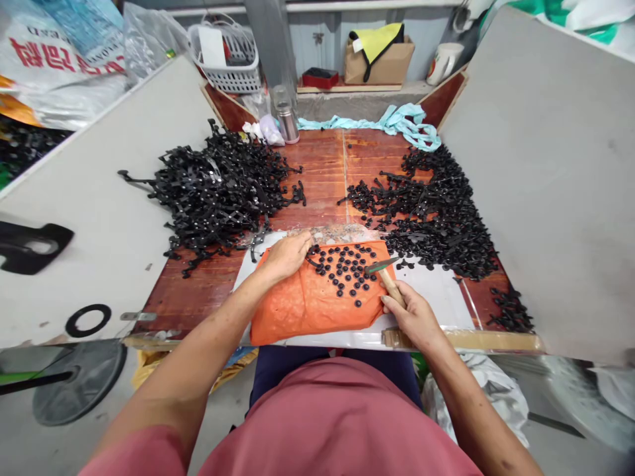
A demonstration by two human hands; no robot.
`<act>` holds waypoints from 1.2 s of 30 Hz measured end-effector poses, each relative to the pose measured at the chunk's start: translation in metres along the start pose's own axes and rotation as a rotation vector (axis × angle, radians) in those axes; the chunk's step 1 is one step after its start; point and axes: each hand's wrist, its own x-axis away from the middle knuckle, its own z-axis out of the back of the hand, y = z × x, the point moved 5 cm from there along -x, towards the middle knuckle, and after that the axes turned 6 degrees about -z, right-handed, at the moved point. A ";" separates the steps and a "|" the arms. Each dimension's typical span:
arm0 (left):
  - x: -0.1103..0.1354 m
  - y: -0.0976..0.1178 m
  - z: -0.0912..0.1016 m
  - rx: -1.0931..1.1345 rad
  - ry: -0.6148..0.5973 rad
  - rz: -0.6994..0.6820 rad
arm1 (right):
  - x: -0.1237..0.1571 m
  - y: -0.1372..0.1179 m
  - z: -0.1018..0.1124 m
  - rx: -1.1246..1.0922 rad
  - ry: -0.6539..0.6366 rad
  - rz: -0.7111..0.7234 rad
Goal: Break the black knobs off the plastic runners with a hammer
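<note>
My left hand [292, 254] is closed at the upper left of an orange cloth-like pad [302, 304], its fingertips pinched on a small black knobbed piece [312, 260]. In my right hand [414, 314], at the pad's right edge, is a small hammer [389, 283] with a wooden handle and a narrow, pointed dark head. The head hangs over the right side of the pad. Small round black caps [348, 268] lie scattered on the pad between my hands.
A tall heap of black knobbed strips [213, 192] stands on the left. Loose black pieces [441, 218] spread along the right panel [540, 178]. Behind are a thermos [286, 119], light-blue cloth strips [397, 123], a basket [231, 76] and a mug [445, 64].
</note>
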 end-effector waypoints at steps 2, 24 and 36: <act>-0.001 -0.001 -0.001 0.002 -0.008 -0.005 | 0.000 0.000 0.000 -0.001 -0.012 -0.002; -0.006 -0.007 0.006 0.192 -0.100 -0.175 | 0.000 -0.010 0.006 0.059 -0.047 0.048; -0.015 -0.012 0.006 0.235 -0.076 -0.169 | -0.040 -0.113 -0.032 0.541 -0.027 0.349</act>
